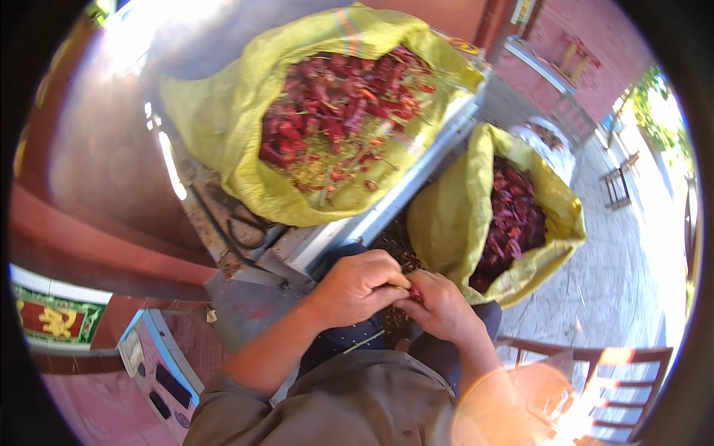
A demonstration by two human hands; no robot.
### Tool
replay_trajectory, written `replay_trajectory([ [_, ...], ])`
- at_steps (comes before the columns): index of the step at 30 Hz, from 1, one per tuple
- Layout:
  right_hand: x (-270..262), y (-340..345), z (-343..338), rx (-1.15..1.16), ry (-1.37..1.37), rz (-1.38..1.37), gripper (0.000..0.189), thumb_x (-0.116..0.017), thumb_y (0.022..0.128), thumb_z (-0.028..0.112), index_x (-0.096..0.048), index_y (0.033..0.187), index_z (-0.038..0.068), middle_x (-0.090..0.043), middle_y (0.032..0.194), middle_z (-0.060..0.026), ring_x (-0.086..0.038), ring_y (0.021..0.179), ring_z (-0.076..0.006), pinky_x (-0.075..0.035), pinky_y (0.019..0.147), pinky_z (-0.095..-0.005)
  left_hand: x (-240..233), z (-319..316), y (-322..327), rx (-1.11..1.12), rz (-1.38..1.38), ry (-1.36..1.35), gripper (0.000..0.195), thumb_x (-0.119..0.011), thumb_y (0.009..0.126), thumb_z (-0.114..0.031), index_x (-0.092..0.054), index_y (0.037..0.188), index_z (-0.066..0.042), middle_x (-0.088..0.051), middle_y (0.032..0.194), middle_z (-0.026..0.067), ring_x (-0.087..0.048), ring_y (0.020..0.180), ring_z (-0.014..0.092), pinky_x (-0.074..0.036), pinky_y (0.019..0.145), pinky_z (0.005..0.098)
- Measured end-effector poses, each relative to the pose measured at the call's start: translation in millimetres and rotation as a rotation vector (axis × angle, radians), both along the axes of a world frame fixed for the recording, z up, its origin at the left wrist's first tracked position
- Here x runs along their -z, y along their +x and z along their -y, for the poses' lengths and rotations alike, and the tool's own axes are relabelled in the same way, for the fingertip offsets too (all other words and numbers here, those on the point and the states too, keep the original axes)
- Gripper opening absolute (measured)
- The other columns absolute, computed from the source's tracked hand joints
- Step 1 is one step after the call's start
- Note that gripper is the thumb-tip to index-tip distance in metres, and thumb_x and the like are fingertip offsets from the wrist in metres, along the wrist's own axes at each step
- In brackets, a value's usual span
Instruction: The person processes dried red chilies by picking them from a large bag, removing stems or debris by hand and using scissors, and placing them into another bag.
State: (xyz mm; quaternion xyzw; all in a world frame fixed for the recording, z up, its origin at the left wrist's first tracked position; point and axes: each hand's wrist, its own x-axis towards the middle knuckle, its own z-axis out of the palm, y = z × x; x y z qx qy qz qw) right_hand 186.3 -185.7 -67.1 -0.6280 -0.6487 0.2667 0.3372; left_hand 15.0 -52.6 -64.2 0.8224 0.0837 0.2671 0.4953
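Observation:
Over my lap, my two hands meet. My right hand (435, 304) is closed around a dried red chili pepper (415, 293), of which only a small part shows. The thumb and fingertips of my left hand (365, 287) pinch at the chili's end, touching my right hand. Ahead, on a raised ledge, an open yellow woven sack (245, 150) lies with dried red chilies (334, 106), loose stems and pale seeds in it. To the right of my knees stands a second open yellow sack (452, 223), holding dark red dried chili pieces (510, 223).
The ledge's metal edge (346, 234) runs diagonally before me. A dark curved tool (223, 234) lies left of the sack. Behind the right sack is a white bag (549, 142). A small stool (616, 181) stands farther right, a wooden chair (608, 357) lower right.

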Motion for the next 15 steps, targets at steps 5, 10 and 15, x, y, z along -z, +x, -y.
replay_trajectory([
  [5, -4, -1, 2, -0.043, -0.002, -0.074, 0.029, -0.076, 0.091, 0.029, -0.061, 0.096, 0.004, -0.063, 0.084, -0.015, -0.064, 0.079, -0.0398, -0.052, 0.07, -0.0477, -1, 0, -1, 0.062, 0.003, 0.052, 0.01, -0.075, 0.085, 0.001, -0.068, 0.091, -0.001, -0.068, 0.09, 0.0103, -0.066, 0.08, 0.023, -0.053, 0.071, 0.0327],
  [10, 7, -5, 5, -0.069, 0.201, -0.154, 0.03, -0.076, 0.091, 0.028, -0.058, 0.085, 0.005, -0.058, 0.075, -0.0133, -0.063, 0.07, -0.0379, -0.05, 0.061, -0.0458, 24, 23, 0, 0.148, 0.157, -0.715, 0.008, -0.068, 0.099, -0.007, -0.062, 0.099, -0.001, -0.062, 0.095, 0.0027, -0.058, 0.08, 0.008, -0.05, 0.071, 0.024],
  [15, 27, -5, 10, -0.075, 0.304, -0.206, 0.024, -0.076, 0.091, 0.024, -0.061, 0.087, 0.005, -0.06, 0.076, -0.0126, -0.063, 0.07, -0.0369, -0.051, 0.061, -0.044, 30, 42, 8, 0.106, 0.256, -1.042, 0.01, -0.067, 0.099, -0.01, -0.062, 0.098, -0.002, -0.062, 0.092, 0.0022, -0.055, 0.074, 0.007, -0.047, 0.067, 0.0222],
])
